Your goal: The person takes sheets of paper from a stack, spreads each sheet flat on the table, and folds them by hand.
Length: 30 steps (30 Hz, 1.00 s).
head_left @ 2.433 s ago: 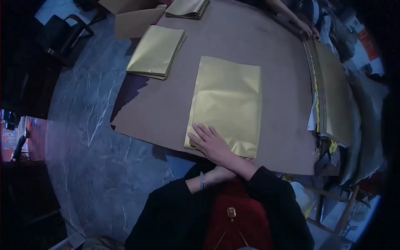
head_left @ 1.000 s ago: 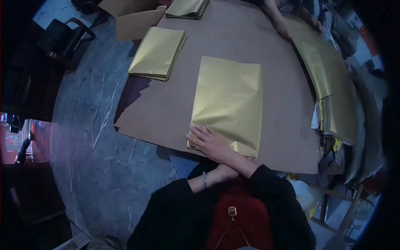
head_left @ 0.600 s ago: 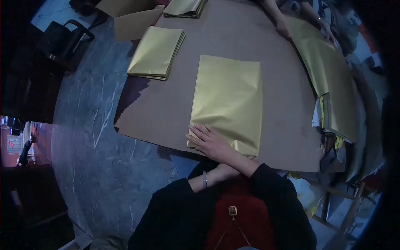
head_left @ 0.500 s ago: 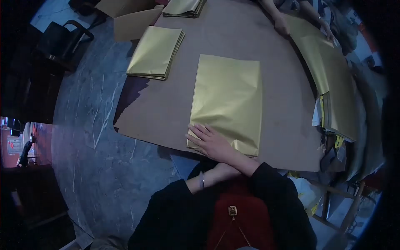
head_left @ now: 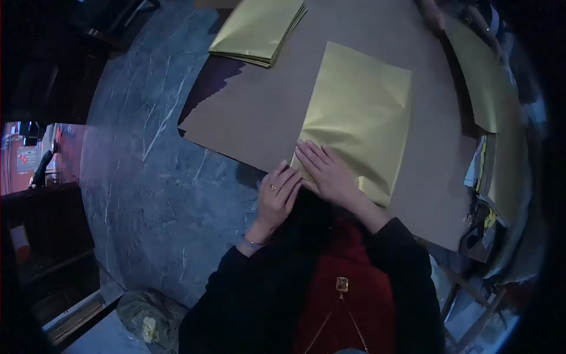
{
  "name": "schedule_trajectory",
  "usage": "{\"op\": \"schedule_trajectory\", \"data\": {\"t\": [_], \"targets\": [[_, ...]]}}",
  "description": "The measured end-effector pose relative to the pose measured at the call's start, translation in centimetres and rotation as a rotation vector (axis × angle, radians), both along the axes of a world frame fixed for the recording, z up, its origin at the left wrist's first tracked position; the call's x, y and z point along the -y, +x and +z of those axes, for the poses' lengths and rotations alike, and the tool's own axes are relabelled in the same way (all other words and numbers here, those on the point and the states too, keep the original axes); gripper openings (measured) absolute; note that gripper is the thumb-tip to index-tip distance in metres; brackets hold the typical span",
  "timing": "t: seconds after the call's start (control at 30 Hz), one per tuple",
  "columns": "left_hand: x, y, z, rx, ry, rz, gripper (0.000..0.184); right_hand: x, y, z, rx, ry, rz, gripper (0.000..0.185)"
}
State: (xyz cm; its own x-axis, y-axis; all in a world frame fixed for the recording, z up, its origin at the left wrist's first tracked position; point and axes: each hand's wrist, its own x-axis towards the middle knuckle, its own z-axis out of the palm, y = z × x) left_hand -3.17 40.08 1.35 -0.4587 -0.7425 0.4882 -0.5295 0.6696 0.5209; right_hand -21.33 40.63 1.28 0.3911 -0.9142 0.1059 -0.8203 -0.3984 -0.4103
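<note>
A gold paper piece [head_left: 362,112] lies on the brown board, its surface creased and its lower edge buckled near me. My right hand [head_left: 330,174] rests flat on its lower left part, fingers stretched out and side by side. At the lower left corner, my left hand [head_left: 277,192] has its bent fingers drawn together against the paper's edge; a ring and a bracelet show on it. The left thumb is hidden, and so is part of the paper's near edge.
A stack of gold paper [head_left: 259,29] sits at the board's far left. More gold sheets [head_left: 489,100] drape over a pile on the right, where another person's hand [head_left: 434,17] shows. The brown cardboard surface [head_left: 247,118] has a torn patch at its left edge.
My left hand has come up from below the board's edge to the paper's lower left corner. The right hand stays on the paper. The whole view has shifted and turned slightly.
</note>
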Motion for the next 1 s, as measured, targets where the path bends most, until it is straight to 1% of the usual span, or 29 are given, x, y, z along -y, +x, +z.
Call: {"op": "schedule_trajectory", "data": {"t": [0.03, 0.13, 0.33, 0.43, 0.5, 0.57, 0.6, 0.73, 0.8, 0.93, 1.0], "targets": [[0.4, 0.4, -0.5, 0.069, 0.008, -0.030, 0.029, 0.0, 0.0, -0.1, -0.036, -0.006, 0.005, 0.063], [0.8, 1.1, -1.1, 0.124, -0.007, -0.088, 0.030, 0.0, 0.0, 0.1, -0.028, 0.003, 0.011, 0.063], [1.3, 1.9, -1.4, 0.206, -0.019, -0.152, 0.033, -0.2, -0.2, 0.7, -0.101, -0.019, 0.007, 0.065], [1.4, 2.0, -1.6, 0.216, -0.054, -0.151, 0.033, -0.5, -0.4, 1.0, -0.059, -0.006, -0.035, 0.062], [1.5, 1.9, -1.5, 0.221, -0.065, -0.177, 0.033, -0.9, -0.8, 1.0, -0.074, 0.002, -0.069, 0.063], [1.3, 1.9, -1.6, 0.227, -0.042, -0.141, 0.033, -1.2, -1.1, 1.0, -0.103, 0.003, -0.090, 0.062], [1.3, 1.9, -2.0, 0.229, -0.073, -0.141, 0.034, -1.3, -1.3, 0.8, -0.100, 0.005, -0.100, 0.062], [1.3, 1.9, -1.7, 0.231, -0.071, -0.148, 0.035, -1.0, -1.3, 0.6, -0.066, 0.001, -0.078, 0.062], [1.4, 2.0, -1.6, 0.233, -0.031, -0.150, 0.036, -1.0, -1.4, 0.2, -0.038, -0.006, -0.067, 0.063], [1.4, 2.0, -1.6, 0.244, -0.064, -0.149, 0.037, -1.0, -1.4, 0.1, -0.035, -0.011, -0.071, 0.064], [1.4, 2.0, -1.7, 0.232, -0.053, -0.149, 0.038, -1.0, -1.3, 0.3, -0.082, -0.033, -0.089, 0.062]]}}
